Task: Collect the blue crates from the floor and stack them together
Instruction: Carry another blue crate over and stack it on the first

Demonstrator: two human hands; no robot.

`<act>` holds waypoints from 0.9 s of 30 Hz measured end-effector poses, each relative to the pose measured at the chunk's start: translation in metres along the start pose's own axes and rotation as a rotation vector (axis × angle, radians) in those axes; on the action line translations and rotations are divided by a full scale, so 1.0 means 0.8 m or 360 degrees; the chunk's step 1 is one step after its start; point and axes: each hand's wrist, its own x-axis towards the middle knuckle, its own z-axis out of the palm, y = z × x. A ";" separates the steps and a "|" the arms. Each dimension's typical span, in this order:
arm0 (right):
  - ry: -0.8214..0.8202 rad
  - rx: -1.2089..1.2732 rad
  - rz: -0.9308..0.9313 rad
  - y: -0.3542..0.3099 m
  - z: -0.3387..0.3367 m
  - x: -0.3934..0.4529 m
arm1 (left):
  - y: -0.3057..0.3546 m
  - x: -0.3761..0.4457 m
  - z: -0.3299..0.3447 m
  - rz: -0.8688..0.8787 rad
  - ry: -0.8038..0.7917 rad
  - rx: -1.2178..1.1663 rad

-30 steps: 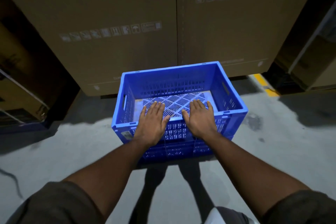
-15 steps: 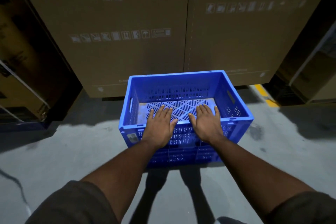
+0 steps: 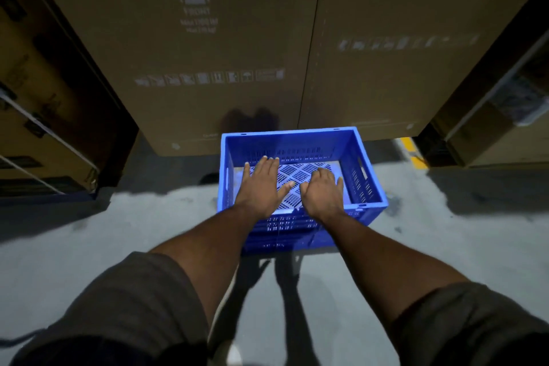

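The blue crate sits on the grey floor at 12 o'clock from the person, its far wall against the cardboard boxes, long axis running 9 to 3 o'clock. The left hand and right hand hover over its near rim, fingers extended, gripping nothing; the left reaches further in. The crate looks rigid, with slotted walls, a perforated base and side handle slots.
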 end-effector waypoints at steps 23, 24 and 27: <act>-0.0070 0.0062 -0.0368 -0.115 -0.484 -0.331 | 0.143 -0.343 -0.502 -0.0482 0.0357 -0.0162; -0.0079 0.0067 -0.0390 -0.123 -0.489 -0.344 | 0.140 -0.361 -0.511 -0.0509 0.0371 -0.0153; -0.0102 0.0061 -0.0469 -0.153 -0.497 -0.384 | 0.125 -0.416 -0.530 -0.0607 0.0388 -0.0137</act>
